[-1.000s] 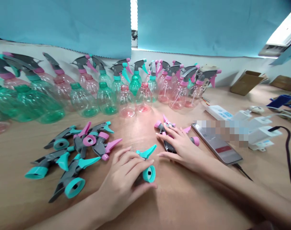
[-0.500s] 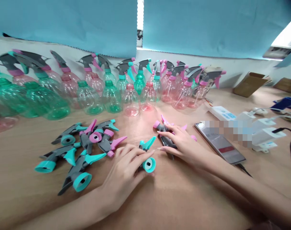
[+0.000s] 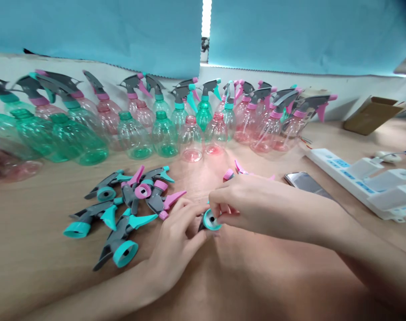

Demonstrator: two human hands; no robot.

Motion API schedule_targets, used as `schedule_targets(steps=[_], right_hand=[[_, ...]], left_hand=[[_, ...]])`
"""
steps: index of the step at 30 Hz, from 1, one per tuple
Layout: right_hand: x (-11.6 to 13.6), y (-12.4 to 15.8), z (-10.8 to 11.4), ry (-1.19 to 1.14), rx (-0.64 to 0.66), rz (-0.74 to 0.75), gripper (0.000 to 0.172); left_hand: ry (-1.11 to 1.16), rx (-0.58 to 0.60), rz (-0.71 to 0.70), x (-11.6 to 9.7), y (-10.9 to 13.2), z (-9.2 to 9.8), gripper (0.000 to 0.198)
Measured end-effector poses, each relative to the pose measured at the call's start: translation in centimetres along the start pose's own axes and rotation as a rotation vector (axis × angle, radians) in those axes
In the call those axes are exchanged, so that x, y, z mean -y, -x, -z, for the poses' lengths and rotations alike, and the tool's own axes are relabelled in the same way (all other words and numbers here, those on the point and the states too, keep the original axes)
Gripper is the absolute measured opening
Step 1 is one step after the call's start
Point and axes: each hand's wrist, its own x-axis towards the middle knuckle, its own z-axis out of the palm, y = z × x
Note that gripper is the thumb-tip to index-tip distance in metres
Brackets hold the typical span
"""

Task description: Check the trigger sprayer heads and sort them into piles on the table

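Note:
My left hand (image 3: 174,238) grips a grey and teal spray head (image 3: 211,220) whose round collar faces up toward me. At the collar, the fingers of my right hand (image 3: 238,200) are pinched together; whatever they hold, if anything, is hidden or too small to make out. Left of my hands lies a loose group of spray heads with teal and pink collars, among them a teal one (image 3: 125,253) and a pink one (image 3: 161,203). Another pink spray head (image 3: 228,174) lies behind my right hand, mostly covered by it.
Along the wall stand several green bottles (image 3: 164,136) and pink bottles (image 3: 191,140), some with spray heads on, some open. A phone (image 3: 306,183) and a white power strip (image 3: 350,178) with chargers lie at right. A cardboard box (image 3: 371,116) stands behind them.
My right hand has moved left from the pink spray heads to the teal collar in my left hand, its fingers now pinched. The view has shifted slightly.

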Motion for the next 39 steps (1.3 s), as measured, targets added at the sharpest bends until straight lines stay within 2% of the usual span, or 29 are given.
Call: schedule_targets(steps=[7, 10, 14, 19, 24, 31, 39], right_hand=[[-0.4, -0.4, 0.3, -0.097, -0.021, 0.082, 0.012], [-0.9, -0.5, 0.6, -0.209, 0.057, 0.075, 0.005], [-1.3, -0.8, 0.7, -0.296, 0.128, 0.086, 0.004], [-1.6, -1.3, -0.1, -0.352, 0.016, 0.026, 0.005], [-1.8, -1.6, -1.0, -0.441, 0.036, -0.032, 0.012], [-0.7, -1.0, -0.9, -0.421, -0.005, 0.059, 0.017], [0.3, -0.7, -1.2, -0.327, -0.064, 0.069, 0.022]], left_hand=[[0.08, 0.029, -0.063, -0.4, -0.3, 0.3, 0.012], [0.097, 0.044, -0.12, -0.7, -0.4, 0.5, 0.017], [0.123, 0.085, -0.139, -0.8, -0.5, 0.6, 0.016], [0.105, 0.063, -0.059, -0.5, -0.4, 0.5, 0.011], [0.084, 0.018, -0.051, -0.2, -0.3, 0.2, 0.006], [0.016, 0.032, -0.073, -0.3, -0.3, 0.3, 0.009], [0.03, -0.003, -0.027, 0.0, -0.2, 0.4, 0.012]])
